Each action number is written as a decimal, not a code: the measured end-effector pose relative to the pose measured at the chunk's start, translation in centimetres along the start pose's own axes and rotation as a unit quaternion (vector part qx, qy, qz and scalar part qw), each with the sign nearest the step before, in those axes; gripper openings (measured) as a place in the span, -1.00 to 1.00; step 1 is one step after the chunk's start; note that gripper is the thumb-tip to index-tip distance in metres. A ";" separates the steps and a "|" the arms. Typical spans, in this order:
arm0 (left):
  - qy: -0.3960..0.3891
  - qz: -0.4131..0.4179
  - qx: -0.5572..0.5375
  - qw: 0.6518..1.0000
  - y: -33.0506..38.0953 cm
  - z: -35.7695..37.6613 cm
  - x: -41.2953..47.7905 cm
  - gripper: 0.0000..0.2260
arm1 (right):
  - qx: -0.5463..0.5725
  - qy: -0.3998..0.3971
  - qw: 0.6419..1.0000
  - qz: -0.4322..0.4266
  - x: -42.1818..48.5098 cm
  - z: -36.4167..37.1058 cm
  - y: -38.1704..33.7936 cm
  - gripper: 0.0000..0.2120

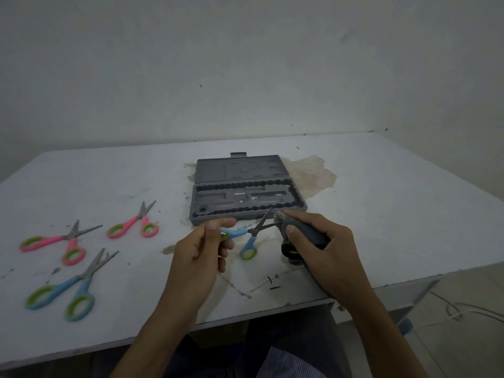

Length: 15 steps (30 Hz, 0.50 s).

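Observation:
My left hand [203, 245] grips one handle of a small blue-and-green pair of scissors [249, 242], blades spread open. The other handle hangs down above the table. My right hand [317, 242] grips a dark grey tool [306, 236] whose pale, rough tip touches one scissor blade just in front of the case. A grey plastic tool case [245, 190] lies open behind both hands, its moulded slots mostly bare.
Left on the white table [381, 214] lie two pink scissors [53, 241] [133, 223] and another blue pair [68, 286]. A brown stain spreads around the case. The table's front edge runs close to my body. A white cable lies on the floor at right.

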<state>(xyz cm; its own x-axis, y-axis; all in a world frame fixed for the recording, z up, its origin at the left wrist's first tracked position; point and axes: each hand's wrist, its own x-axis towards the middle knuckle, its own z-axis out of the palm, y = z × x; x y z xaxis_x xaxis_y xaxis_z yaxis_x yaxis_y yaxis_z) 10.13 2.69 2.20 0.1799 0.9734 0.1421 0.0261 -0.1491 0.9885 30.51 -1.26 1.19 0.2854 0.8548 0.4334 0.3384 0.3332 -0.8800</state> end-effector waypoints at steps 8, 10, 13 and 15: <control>-0.080 -0.111 -0.044 0.990 0.5 -1.4 0.5 -0.81 | 0.053 -0.036 0.998 0.020 0.4 -0.8 -0.4 -0.76; -0.101 -0.119 -0.054 0.986 0.5 -1.5 0.6 -0.69 | 0.045 -0.038 0.998 0.016 0.5 -1.0 -0.2 -0.76; -0.146 -0.127 -0.055 0.980 0.6 -1.7 0.8 -0.43 | 0.019 -0.056 0.998 0.004 0.8 -1.4 0.2 -0.77; -0.170 -0.129 -0.047 0.976 0.6 -1.8 1.1 -0.31 | -0.008 -0.075 0.997 -0.008 1.0 -1.6 0.3 -0.76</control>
<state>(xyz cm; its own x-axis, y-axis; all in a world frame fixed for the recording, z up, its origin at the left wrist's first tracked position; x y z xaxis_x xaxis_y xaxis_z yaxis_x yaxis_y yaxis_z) 8.58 3.96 3.06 0.4949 0.8604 -0.1215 0.0255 0.1254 0.9918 32.31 -0.97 1.63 0.1438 0.8997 0.4121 0.3567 0.3413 -0.8697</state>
